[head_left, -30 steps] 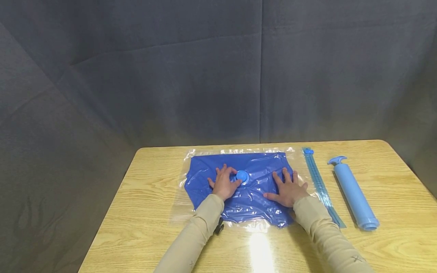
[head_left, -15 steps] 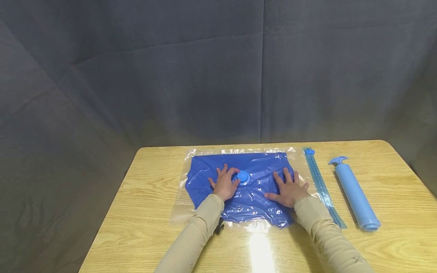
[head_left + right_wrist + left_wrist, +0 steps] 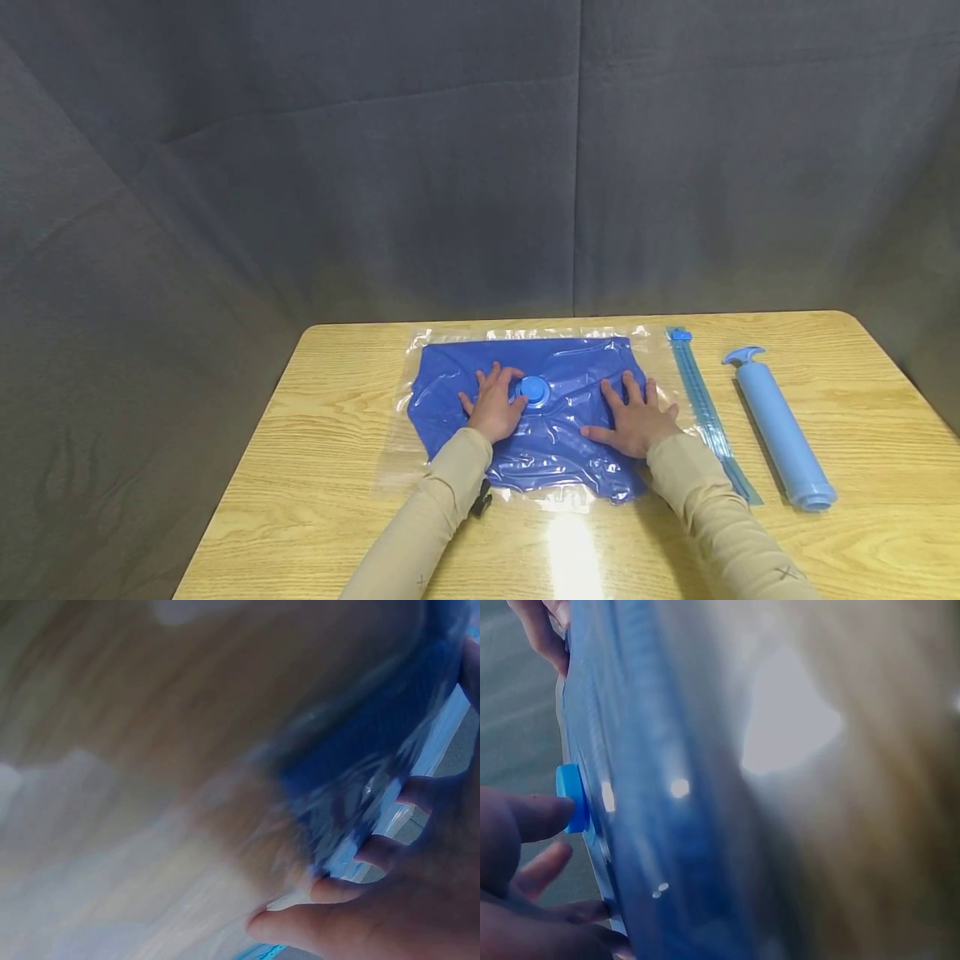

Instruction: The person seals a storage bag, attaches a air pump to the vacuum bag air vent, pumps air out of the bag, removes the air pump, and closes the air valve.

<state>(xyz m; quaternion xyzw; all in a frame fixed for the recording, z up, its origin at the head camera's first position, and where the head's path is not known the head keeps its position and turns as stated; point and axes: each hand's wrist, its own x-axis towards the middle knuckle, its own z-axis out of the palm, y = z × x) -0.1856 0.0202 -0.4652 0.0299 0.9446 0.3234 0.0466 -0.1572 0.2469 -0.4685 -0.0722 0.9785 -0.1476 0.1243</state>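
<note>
1. Nothing of note has moved over the last second: both hands lie where they lay, and only the head view has drifted a touch downward.
2. Left hand [image 3: 492, 406] rests flat on the vacuum bag [image 3: 525, 412], fingers spread and nearly straight, thumb tip touching the round blue valve [image 3: 533, 390]; it grips nothing.
3. Right hand [image 3: 636, 417] also presses palm-down on the bag, fingers splayed and straight, to the right of the valve and near the bag's right part; it holds nothing.
4. The clear bag, with folded blue fabric [image 3: 570, 367] inside it, lies flat on the wooden worktop [image 3: 337, 433], in the middle toward the far edge.
5. Its blue zip strip [image 3: 705, 412] runs along the right end, just beside the right hand.
6. A light-blue hand pump [image 3: 776, 425] lies on the worktop right of the strip, apart from it, handle toward the far side.
7. Wrist views are blurred; the left one shows a finger against the valve.
</note>
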